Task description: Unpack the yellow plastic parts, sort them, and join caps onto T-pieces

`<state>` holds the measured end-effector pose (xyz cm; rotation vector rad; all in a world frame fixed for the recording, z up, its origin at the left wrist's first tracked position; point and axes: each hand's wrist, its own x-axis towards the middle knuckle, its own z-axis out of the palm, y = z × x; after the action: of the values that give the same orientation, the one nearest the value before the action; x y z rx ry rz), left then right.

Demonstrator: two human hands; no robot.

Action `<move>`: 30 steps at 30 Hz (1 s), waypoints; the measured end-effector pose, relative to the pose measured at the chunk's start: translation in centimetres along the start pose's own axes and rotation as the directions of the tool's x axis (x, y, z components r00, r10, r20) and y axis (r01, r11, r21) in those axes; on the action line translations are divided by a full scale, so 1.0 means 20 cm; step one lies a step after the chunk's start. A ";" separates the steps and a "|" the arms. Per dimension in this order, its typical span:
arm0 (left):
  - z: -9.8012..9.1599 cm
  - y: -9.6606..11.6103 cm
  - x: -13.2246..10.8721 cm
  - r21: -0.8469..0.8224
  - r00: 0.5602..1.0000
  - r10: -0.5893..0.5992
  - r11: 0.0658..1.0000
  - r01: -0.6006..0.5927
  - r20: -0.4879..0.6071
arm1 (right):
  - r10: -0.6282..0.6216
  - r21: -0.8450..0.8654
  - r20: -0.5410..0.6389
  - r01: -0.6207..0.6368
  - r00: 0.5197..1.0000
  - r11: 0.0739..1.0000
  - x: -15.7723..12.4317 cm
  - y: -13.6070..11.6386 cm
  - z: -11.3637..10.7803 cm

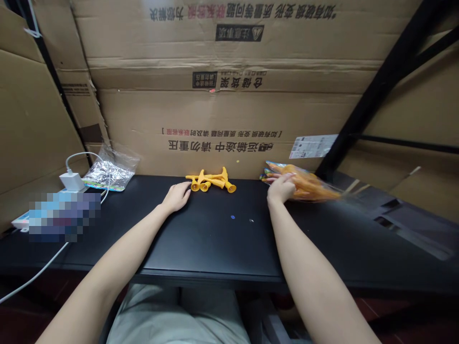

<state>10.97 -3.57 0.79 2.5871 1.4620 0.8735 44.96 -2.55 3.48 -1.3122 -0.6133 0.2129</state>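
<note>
Several yellow-orange plastic pieces with flared, cup-like ends (211,182) lie in a small group at the back of the black tabletop (215,243). Beside the leftmost of them, my left hand (177,196) rests on the table with its fingers laid out flat; whether the fingertips touch that piece I cannot tell. On the right, my right hand (281,189) is closed on a clear plastic bag (311,184) filled with similar orange pieces. The bag's right end is blurred, and my fingers partly hide its left side.
A cardboard wall (222,110) stands behind the table. At left are a crumpled clear bag (113,169), a white charger (71,181) with its cable and a power strip (21,222). A small blue bit (233,217) lies mid-table. A black metal post (369,95) rises at right.
</note>
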 end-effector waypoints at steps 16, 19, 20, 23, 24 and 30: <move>-0.03 0.04 0.00 -0.169 0.986 0.161 0.972 -0.165 -0.039 | -0.246 0.308 0.600 0.064 0.761 0.949 -0.63 -0.35 0.20; -0.01 0.06 0.01 -0.338 0.996 0.089 0.937 -0.087 -0.011 | -0.162 0.315 0.771 -0.148 0.616 0.938 -0.73 -0.40 0.20; 0.00 0.07 0.02 -0.412 0.999 0.032 0.911 -0.026 0.006 | -0.159 0.309 0.816 -0.187 0.555 0.932 -0.76 -0.40 0.21; 0.02 0.09 0.03 -0.646 0.989 -0.140 0.751 0.135 0.044 | -0.226 0.328 0.893 -0.217 0.390 0.920 -0.80 -0.39 0.21; 0.02 0.10 0.03 -0.723 0.984 -0.173 0.674 0.150 0.043 | -0.251 0.337 0.902 -0.212 0.350 0.917 -0.81 -0.39 0.21; -0.02 0.10 0.01 -0.979 0.987 -0.151 0.203 -0.025 -0.057 | -0.234 0.316 0.907 -0.198 0.349 0.928 -0.80 -0.38 0.21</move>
<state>12.40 -4.73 1.90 1.4190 0.5331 1.3721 28.13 -8.61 6.41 -0.6612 -1.5067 1.0984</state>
